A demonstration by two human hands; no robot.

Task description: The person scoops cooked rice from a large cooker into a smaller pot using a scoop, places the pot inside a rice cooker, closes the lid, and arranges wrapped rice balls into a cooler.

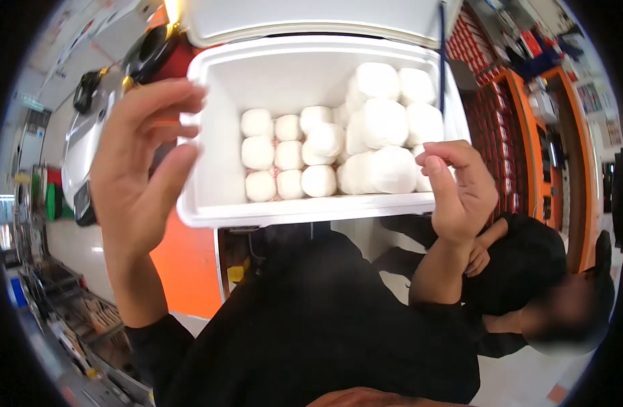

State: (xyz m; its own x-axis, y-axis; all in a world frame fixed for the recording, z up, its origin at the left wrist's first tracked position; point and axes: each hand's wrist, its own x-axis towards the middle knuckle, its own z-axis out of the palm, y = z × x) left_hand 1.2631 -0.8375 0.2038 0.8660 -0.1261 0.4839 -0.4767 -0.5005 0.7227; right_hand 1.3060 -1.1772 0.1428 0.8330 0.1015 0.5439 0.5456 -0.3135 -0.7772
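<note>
A white cooler box stands in front of me with its lid raised. Inside are several round white balls that look like buns; the right side is piled higher than the left. Over the box's left rim hovers my left hand, fingers and thumb spread and slightly blurred, holding nothing. At the front right rim is my right hand, its thumb and bent fingers drawn together close to the nearest white balls. I see nothing between those fingertips.
Another person in dark clothes sits close on my right. An orange shelf unit with red-and-white packed goods lies beyond. A thin dark rod stands by the box's right side. An orange panel is below the box's left side.
</note>
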